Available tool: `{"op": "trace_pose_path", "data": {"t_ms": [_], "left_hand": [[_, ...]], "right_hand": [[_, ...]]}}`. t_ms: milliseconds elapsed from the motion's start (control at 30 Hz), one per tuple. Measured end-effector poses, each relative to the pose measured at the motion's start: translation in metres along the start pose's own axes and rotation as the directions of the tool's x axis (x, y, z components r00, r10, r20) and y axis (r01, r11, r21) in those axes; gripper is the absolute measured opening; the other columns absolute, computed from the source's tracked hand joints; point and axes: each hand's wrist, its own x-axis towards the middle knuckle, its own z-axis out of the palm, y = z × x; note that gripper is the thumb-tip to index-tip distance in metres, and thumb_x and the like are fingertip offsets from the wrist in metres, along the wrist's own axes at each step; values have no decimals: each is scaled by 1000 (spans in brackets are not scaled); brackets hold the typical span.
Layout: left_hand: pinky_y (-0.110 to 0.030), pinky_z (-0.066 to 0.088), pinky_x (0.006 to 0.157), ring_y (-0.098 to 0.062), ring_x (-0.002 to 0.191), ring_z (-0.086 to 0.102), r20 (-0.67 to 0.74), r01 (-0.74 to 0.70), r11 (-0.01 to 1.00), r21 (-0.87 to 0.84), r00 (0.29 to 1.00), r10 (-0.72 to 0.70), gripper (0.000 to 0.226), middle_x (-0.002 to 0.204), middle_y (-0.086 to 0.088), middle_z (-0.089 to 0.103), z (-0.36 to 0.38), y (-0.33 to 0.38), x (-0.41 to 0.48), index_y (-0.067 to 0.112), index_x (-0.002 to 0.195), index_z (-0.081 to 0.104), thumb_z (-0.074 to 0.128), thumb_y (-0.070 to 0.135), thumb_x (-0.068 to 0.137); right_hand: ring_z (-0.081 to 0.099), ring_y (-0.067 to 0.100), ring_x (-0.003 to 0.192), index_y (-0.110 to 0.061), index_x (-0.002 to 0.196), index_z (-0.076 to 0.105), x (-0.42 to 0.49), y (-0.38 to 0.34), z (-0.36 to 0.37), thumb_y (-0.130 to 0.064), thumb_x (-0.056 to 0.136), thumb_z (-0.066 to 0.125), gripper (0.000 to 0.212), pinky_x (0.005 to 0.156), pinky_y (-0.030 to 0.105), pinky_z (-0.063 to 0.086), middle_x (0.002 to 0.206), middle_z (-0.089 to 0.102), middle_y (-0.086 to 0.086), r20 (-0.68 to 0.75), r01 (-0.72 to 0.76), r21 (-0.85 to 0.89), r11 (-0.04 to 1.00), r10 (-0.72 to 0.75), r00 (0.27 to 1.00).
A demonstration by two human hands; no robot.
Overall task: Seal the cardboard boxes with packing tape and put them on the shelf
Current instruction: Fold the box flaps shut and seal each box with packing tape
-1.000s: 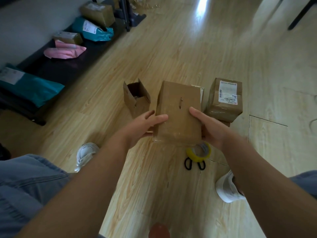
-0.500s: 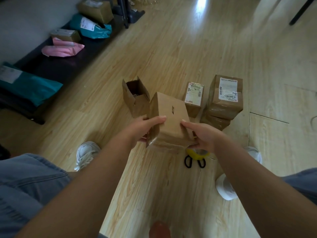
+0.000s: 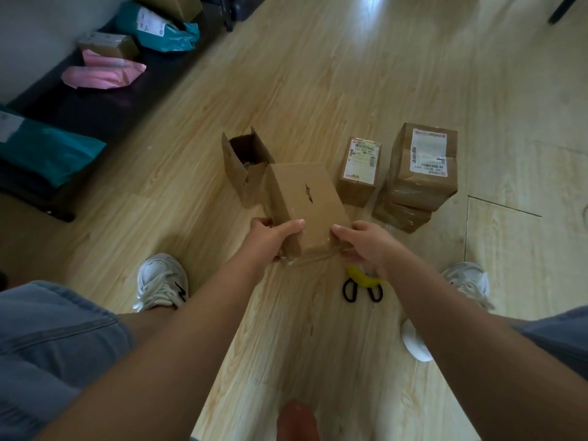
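Cardboard box point(image 3: 305, 202) is held in the air over the wooden floor point(image 3: 318, 74), in front of the person's knees. Its top face is tilted toward the camera, and its underside and far end are hidden. The left hand point(image 3: 270, 240) grips the near left corner with the thumb on top. The right hand point(image 3: 366, 243) pinches the near right edge, and the other fingers of both hands go out of sight under the box. Behind it stands an open box point(image 3: 241, 163), partly covered by the held one. The yellow tape roll point(image 3: 364, 278) lies on the floor, half hidden by the right wrist, and only the black handles of the scissors point(image 3: 361, 292) show. To the right are a small box point(image 3: 359, 173) and a stack of two boxes point(image 3: 420, 167). The small box and the upper stacked box carry white shipping labels with barcodes, but the print is too blurred to read surely. The dark low shelf point(image 3: 105, 113) at the left is cut off by the edge. It holds teal bags point(image 3: 159, 30), a pink bag point(image 3: 101, 73) and more parcels. The held box is plain brown and has a small tear in the middle of its top. Wrinkled clear tape shows along its near edge.
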Motion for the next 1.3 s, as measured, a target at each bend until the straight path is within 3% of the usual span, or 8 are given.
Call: {"op": "trace_pose_path", "data": {"t_ms": [200,367,567,767,933,1067,1133,1300], "left_hand": [[-28,55,74,-19,98,65,-15,145,979,-140,989,-148,52,113,-6,66,9,-26,13,6,121,56,66,48,91],[-32,57,80,-21,90,66,58,264,927,-267,964,-258,30,95,-8,67,19,-40,21,6,105,60,58,36,100],[-36,55,83,-26,104,64,43,335,885,-324,939,-340,40,106,-9,67,24,-60,36,6,128,56,53,36,102],[-39,53,88,-21,81,61,10,378,885,-273,921,-390,29,91,-6,61,29,-73,29,7,123,53,44,28,107],[-40,54,88,-30,99,63,-88,358,909,-214,920,-383,25,103,-12,62,21,-75,32,8,118,53,45,28,106],[-44,56,88,-35,99,66,-375,313,950,-11,879,-294,33,109,-14,66,12,-70,35,2,116,55,53,28,98],[-36,49,79,-30,96,62,-479,229,969,97,863,-157,31,114,-7,61,9,-62,28,4,122,51,53,21,96],[-27,35,58,-8,75,53,-374,-27,952,304,916,145,18,104,6,56,14,-45,17,19,115,54,51,15,98]], "right_hand": [[63,15,97,-13,137,54,17,7,12,-41,91,70,56,92,35,54,106,64,-7,-48,65,-182,981,-74,996],[58,19,111,-17,148,41,37,6,24,-33,97,63,58,87,30,46,135,58,1,-89,88,-310,946,-122,989],[59,27,109,-13,131,46,62,6,40,-35,94,67,48,90,39,51,126,57,10,-100,52,-511,858,-120,988],[51,29,124,-15,148,40,69,16,51,-38,95,67,64,89,34,43,145,39,10,-22,82,-603,793,-120,993],[48,26,132,-21,155,33,64,25,44,-35,95,66,70,105,39,46,151,41,8,22,145,-534,833,-158,987],[52,20,128,-21,150,43,54,28,23,-28,98,62,55,102,37,48,149,46,4,-138,187,-357,915,-249,959],[55,19,123,-19,145,49,47,32,7,-24,101,58,46,94,33,47,143,53,3,-240,181,-320,930,-264,934],[60,29,115,-10,132,60,40,65,-22,-20,101,54,34,95,41,50,128,63,11,-274,11,-437,899,-145,951]]}}
